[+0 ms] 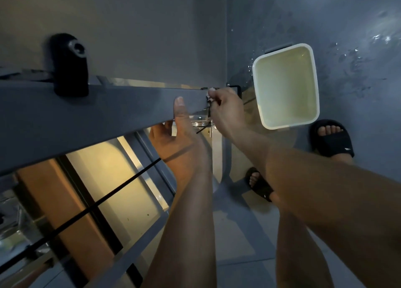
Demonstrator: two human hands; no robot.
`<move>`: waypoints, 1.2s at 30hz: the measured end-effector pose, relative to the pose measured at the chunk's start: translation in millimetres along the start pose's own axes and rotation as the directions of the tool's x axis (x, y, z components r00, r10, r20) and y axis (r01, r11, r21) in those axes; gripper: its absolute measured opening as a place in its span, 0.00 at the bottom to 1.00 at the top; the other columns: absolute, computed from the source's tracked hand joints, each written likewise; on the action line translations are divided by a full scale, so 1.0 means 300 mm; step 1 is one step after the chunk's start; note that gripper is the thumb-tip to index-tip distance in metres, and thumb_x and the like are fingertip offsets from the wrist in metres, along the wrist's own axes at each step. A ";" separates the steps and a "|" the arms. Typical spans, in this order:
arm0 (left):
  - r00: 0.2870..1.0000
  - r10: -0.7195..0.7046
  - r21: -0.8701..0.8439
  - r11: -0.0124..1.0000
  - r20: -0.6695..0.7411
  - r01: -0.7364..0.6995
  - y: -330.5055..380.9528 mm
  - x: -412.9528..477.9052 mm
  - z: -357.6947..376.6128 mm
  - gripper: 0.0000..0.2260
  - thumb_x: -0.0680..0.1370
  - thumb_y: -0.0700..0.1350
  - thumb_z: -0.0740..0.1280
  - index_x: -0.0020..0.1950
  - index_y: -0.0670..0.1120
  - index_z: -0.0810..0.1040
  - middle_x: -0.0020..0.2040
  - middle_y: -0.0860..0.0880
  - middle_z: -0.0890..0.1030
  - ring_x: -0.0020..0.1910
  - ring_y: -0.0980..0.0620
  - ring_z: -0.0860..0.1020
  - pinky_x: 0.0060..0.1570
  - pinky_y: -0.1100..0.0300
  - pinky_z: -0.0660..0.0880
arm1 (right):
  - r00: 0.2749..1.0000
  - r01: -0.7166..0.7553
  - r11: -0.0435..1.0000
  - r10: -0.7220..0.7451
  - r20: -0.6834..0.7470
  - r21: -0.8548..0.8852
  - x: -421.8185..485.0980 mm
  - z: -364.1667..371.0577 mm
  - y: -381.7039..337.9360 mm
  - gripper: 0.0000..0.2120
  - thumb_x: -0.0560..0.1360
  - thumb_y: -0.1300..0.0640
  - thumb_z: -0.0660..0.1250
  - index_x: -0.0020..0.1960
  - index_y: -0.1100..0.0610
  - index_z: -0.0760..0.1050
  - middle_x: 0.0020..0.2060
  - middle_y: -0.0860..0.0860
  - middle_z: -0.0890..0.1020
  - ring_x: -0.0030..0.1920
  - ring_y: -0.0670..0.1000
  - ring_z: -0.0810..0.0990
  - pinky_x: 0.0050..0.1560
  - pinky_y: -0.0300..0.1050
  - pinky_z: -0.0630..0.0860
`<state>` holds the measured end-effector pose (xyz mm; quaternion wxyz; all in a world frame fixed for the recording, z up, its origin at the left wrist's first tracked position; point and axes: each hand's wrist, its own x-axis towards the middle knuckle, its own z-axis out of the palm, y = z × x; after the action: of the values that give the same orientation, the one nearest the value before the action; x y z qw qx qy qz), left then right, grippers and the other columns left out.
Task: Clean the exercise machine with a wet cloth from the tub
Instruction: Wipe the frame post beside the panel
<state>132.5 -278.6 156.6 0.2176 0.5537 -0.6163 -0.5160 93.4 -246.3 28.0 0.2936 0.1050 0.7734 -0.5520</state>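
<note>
A grey metal beam (97, 112) of the exercise machine crosses the view from the left. My left hand (175, 136) grips its lower edge, thumb lying flat on the beam's face and fingers curled underneath. My right hand (225, 110) is closed round a small pale cloth (210, 94) and presses it against the beam's right end; most of the cloth is hidden in my fist. The cream tub (260, 105) stands on the floor just right of my right hand, with shallow water in it.
A black knob (70, 64) sticks out of the beam at the left. A black cable (86, 214) runs diagonally below. The grey floor (358, 38) is wet with splashes. My feet in black slides (332, 138) stand beside the tub.
</note>
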 end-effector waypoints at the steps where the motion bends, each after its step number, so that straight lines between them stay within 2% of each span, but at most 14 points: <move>1: 1.000 -0.001 0.004 1.000 -0.004 0.001 0.003 0.000 0.005 0.16 0.79 0.48 0.73 0.66 0.47 0.78 0.63 0.48 0.80 0.56 0.61 0.81 0.51 0.74 0.74 | 0.997 -0.048 0.999 0.048 0.060 -0.012 0.017 -0.022 0.011 0.12 0.82 0.63 0.62 0.60 0.56 0.82 0.56 0.52 0.80 0.54 0.49 0.80 0.56 0.40 0.78; 5: 0.998 -0.069 0.078 0.995 0.006 0.068 0.007 -0.004 0.007 0.10 0.79 0.43 0.73 0.58 0.53 0.80 0.50 0.60 0.83 0.49 0.66 0.81 0.46 0.73 0.74 | 0.952 -0.259 0.931 0.202 0.230 0.255 -0.019 -0.147 0.034 0.05 0.83 0.58 0.65 0.56 0.54 0.79 0.43 0.51 0.83 0.38 0.50 0.82 0.33 0.45 0.79; 8: 0.966 -0.252 0.312 0.924 0.057 0.223 -0.020 -0.024 -0.004 0.06 0.80 0.41 0.68 0.49 0.53 0.80 0.41 0.61 0.79 0.36 0.70 0.76 0.46 0.65 0.70 | 0.909 -0.386 0.838 0.275 0.314 0.386 -0.067 -0.230 0.062 0.07 0.83 0.59 0.66 0.60 0.57 0.78 0.50 0.54 0.84 0.49 0.55 0.85 0.45 0.50 0.82; 9: 0.940 -0.327 0.369 0.889 0.098 0.270 -0.029 -0.037 -0.004 0.07 0.81 0.41 0.67 0.52 0.53 0.80 0.45 0.60 0.79 0.38 0.70 0.76 0.50 0.63 0.69 | 0.891 -0.430 0.795 0.296 0.344 0.428 -0.082 -0.253 0.069 0.08 0.82 0.61 0.66 0.60 0.58 0.77 0.53 0.56 0.84 0.52 0.57 0.85 0.49 0.52 0.83; 11: 0.876 -0.433 0.491 0.822 0.212 0.288 -0.046 -0.054 0.007 0.17 0.82 0.40 0.66 0.69 0.53 0.76 0.60 0.57 0.77 0.54 0.63 0.76 0.57 0.62 0.68 | 0.866 -0.483 0.695 0.290 0.407 0.533 -0.106 -0.292 0.084 0.07 0.82 0.65 0.64 0.59 0.59 0.77 0.52 0.57 0.83 0.51 0.58 0.85 0.50 0.53 0.83; 14: 0.754 -0.506 0.556 0.799 0.419 0.228 -0.081 -0.072 0.028 0.24 0.80 0.39 0.69 0.74 0.54 0.73 0.63 0.58 0.77 0.61 0.59 0.75 0.57 0.62 0.69 | 0.864 -0.492 0.572 0.227 0.450 0.656 -0.126 -0.337 0.098 0.07 0.83 0.67 0.62 0.54 0.59 0.76 0.48 0.57 0.84 0.47 0.55 0.85 0.48 0.51 0.82; 15: 0.729 -0.508 0.566 0.799 0.458 0.201 -0.091 -0.075 0.035 0.22 0.79 0.40 0.71 0.71 0.54 0.76 0.61 0.57 0.80 0.59 0.59 0.78 0.56 0.63 0.71 | 0.870 -0.481 0.576 0.220 0.442 0.661 -0.124 -0.348 0.106 0.07 0.82 0.67 0.62 0.53 0.59 0.77 0.47 0.57 0.84 0.46 0.55 0.85 0.47 0.50 0.82; 17: 0.748 -0.480 0.567 0.806 0.458 0.170 -0.111 -0.076 0.046 0.14 0.79 0.43 0.73 0.63 0.54 0.80 0.56 0.54 0.84 0.55 0.58 0.81 0.55 0.61 0.77 | 0.891 -0.436 0.643 0.209 0.403 0.630 -0.116 -0.364 0.115 0.07 0.82 0.68 0.62 0.51 0.59 0.76 0.47 0.57 0.83 0.45 0.54 0.84 0.44 0.48 0.81; 21: 0.814 -0.431 0.477 0.851 0.390 0.222 -0.129 -0.061 0.076 0.01 0.79 0.46 0.74 0.49 0.52 0.84 0.49 0.48 0.87 0.52 0.47 0.85 0.58 0.44 0.82 | 0.914 -0.347 0.744 0.132 0.383 0.572 -0.115 -0.373 0.133 0.08 0.81 0.71 0.62 0.49 0.59 0.75 0.46 0.57 0.82 0.45 0.54 0.83 0.47 0.49 0.80; 25: 0.801 -0.415 0.464 0.864 0.431 0.197 -0.127 -0.046 0.077 0.05 0.76 0.49 0.73 0.51 0.52 0.83 0.51 0.46 0.86 0.53 0.45 0.84 0.58 0.42 0.81 | 0.909 -0.379 0.680 0.149 0.389 0.627 -0.128 -0.366 0.134 0.07 0.82 0.70 0.62 0.50 0.61 0.74 0.48 0.59 0.82 0.48 0.56 0.84 0.51 0.50 0.81; 28: 0.738 -0.411 0.499 0.859 0.534 0.117 -0.119 -0.033 0.059 0.15 0.72 0.52 0.72 0.57 0.63 0.80 0.59 0.50 0.83 0.58 0.51 0.83 0.60 0.46 0.80 | 0.903 -0.420 0.616 0.210 0.374 0.667 -0.123 -0.377 0.125 0.08 0.81 0.70 0.62 0.47 0.60 0.74 0.47 0.59 0.83 0.48 0.56 0.85 0.51 0.50 0.82; 30: 0.720 -0.403 0.526 0.848 0.565 0.062 -0.126 -0.027 0.050 0.13 0.73 0.54 0.73 0.55 0.67 0.80 0.59 0.51 0.83 0.57 0.52 0.83 0.60 0.46 0.80 | 0.895 -0.428 0.638 0.198 0.401 0.641 -0.121 -0.385 0.122 0.08 0.81 0.71 0.63 0.47 0.60 0.75 0.46 0.59 0.83 0.47 0.56 0.85 0.50 0.51 0.82; 33: 0.784 -0.370 0.524 0.849 0.498 0.068 -0.131 -0.024 0.060 0.03 0.75 0.53 0.73 0.48 0.59 0.85 0.52 0.48 0.85 0.53 0.46 0.84 0.56 0.41 0.82 | 0.886 -0.401 0.716 0.145 0.440 0.571 -0.123 -0.383 0.119 0.09 0.79 0.73 0.64 0.46 0.60 0.74 0.44 0.58 0.83 0.45 0.57 0.84 0.51 0.54 0.81; 36: 0.825 -0.407 0.481 0.855 0.393 0.193 -0.136 -0.019 0.081 0.03 0.80 0.47 0.72 0.47 0.51 0.85 0.48 0.43 0.86 0.52 0.39 0.84 0.55 0.39 0.81 | 0.874 -0.389 0.738 0.108 0.474 0.551 -0.114 -0.389 0.113 0.07 0.79 0.71 0.65 0.47 0.61 0.74 0.44 0.58 0.82 0.46 0.57 0.84 0.49 0.52 0.81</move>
<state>132.3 -258.0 113.5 -0.1529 0.5332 -0.6494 -0.5202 97.9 -121.5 46.0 0.4696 0.1835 0.4415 -0.7422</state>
